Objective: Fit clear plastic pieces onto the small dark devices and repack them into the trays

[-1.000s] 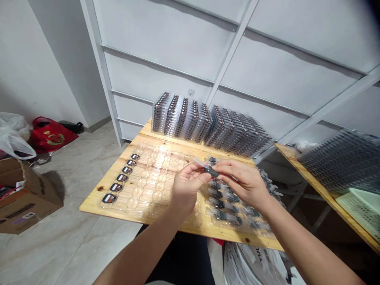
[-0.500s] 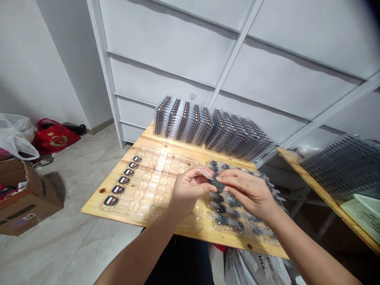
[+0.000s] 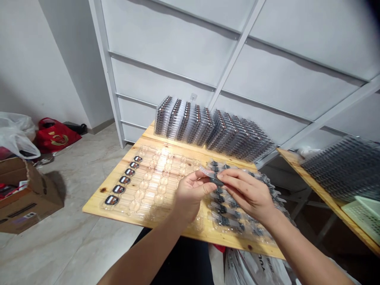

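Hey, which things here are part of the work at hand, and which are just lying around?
Part of the work: left hand, right hand, dark part in clear plastic held between them, clear blister trays on the wooden board, stacked trays behind.

Lying around: cardboard box, red bag, white plastic bag.

A makeshift packing room: stacked blister trays (image 3: 184, 122) on a pine tabletop (image 3: 190, 233), a cardboard box (image 3: 26, 202) on the tiled floor (image 3: 89, 241).

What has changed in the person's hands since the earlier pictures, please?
The left hand and right hand moved slightly toward the person, together carrying the dark part with its clear plastic strip; nothing was taken or let go. The stacked blister trays stayed put.
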A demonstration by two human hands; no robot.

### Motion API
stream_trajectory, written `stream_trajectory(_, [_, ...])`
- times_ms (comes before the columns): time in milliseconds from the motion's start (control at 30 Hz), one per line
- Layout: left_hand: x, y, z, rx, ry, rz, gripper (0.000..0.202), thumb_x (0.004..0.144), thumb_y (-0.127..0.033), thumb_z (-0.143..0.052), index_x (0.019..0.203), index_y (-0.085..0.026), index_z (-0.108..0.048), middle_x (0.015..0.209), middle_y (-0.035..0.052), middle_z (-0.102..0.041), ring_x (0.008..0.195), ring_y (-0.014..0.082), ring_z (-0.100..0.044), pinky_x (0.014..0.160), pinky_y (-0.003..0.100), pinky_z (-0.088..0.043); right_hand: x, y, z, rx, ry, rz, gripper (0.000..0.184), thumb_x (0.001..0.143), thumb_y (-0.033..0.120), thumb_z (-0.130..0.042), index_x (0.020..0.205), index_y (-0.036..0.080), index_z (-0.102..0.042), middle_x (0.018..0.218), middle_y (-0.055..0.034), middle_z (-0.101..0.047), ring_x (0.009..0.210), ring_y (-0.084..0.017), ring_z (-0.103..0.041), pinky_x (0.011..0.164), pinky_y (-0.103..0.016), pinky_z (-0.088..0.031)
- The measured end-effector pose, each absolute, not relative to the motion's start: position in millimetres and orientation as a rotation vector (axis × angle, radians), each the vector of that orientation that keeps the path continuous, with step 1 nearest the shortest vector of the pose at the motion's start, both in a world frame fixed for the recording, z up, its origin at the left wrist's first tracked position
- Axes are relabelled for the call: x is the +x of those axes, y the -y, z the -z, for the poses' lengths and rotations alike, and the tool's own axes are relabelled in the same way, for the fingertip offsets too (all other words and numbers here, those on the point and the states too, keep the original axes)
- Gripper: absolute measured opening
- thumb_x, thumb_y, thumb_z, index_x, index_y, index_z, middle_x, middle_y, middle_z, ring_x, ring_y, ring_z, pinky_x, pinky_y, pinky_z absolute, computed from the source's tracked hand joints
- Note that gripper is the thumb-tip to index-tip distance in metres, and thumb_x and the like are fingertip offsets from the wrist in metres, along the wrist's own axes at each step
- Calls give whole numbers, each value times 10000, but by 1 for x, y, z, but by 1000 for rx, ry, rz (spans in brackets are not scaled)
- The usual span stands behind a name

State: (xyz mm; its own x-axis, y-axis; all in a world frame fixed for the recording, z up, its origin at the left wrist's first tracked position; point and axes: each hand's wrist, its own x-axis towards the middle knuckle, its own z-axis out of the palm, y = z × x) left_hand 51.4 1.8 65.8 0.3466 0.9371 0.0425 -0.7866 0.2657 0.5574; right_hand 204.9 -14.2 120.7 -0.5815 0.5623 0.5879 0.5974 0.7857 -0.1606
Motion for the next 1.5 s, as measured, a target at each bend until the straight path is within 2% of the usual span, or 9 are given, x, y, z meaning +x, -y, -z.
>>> stream_trajectory(133, [54,1,-61,502,-395,-1192,265,581,-110,-718,827,-107,-619,846,65,-653,787,133,-599,796,250,-438,207,13,-116,-899,2375,44,299,814,108,-515,1104,170,-544,1028,-94,-551,941,-155,-551,816,-269,-473])
stream_trajectory(333, [55,2,-63,534,-449,-1245,227,578,-100,-696,787,-109,-609,824,49,-643,798,131,-587,771,231,-444,202,10,-112,-1075,2232,-132,137,806,148,-563,938,176,-586,952,-54,-595,912,-149,-566,808,-266,-470])
stream_trajectory(733, [52,1,-56,506,-414,-1218,220,577,-104,-687,787,-115,-621,808,35,-647,779,123,-580,771,233,-440,196,12,-104,-1016,2256,-81,248,806,86,-545,1028,186,-594,1004,-59,-570,937,-144,-549,823,-258,-450])
stream_trajectory(1000, [52,4,-57,531,-466,-1213,251,561,-78,-675,800,-103,-602,783,38,-626,785,133,-575,767,243,-435,201,12,-101,-1137,2201,-292,244,796,136,-581,1025,220,-580,1003,-35,-566,947,-139,-540,795,-235,-451])
stream_trajectory(1233, [53,3,-54,543,-473,-1261,294,534,-111,-721,800,-100,-597,806,49,-622,801,148,-581,780,257,-445,197,12,-96,-1122,2168,-200,230,795,123,-580,1006,212,-598,994,-36,-586,945,-141,-550,839,-248,-450])
stream_trajectory(1500, [52,4,-52,534,-474,-1279,310,536,-131,-725,817,-95,-598,826,62,-625,791,153,-586,770,267,-459,201,15,-91,-1172,2087,-303,239,794,137,-589,1008,241,-611,1013,-26,-587,965,-141,-547,849,-248,-456])
